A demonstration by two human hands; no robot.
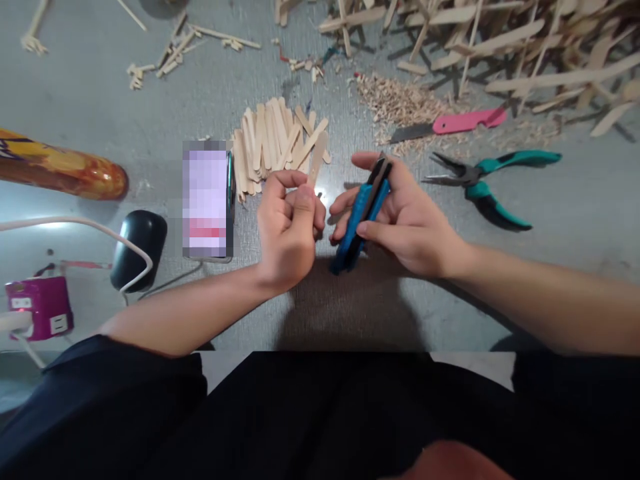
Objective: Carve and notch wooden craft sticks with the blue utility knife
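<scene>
My left hand (290, 223) pinches a wooden craft stick (317, 159) between thumb and fingers, its far end pointing up over a loose pile of sticks. That pile of craft sticks (267, 137) lies just beyond my left hand. Across from it, my right hand (407, 223) holds a blue utility knife (357, 217), thumb along its side and the blade end tilted up and away. The stick and the knife are apart. My left fingers hide the stick's lower end.
A phone (207, 200), a black mouse (139, 250) and a purple power adapter (40, 308) are at left. Green-handled pliers (477, 175) and a pink-handled knife (467, 121) lie at right, near wood shavings (397, 100). Stick structures (480, 47) fill the back right.
</scene>
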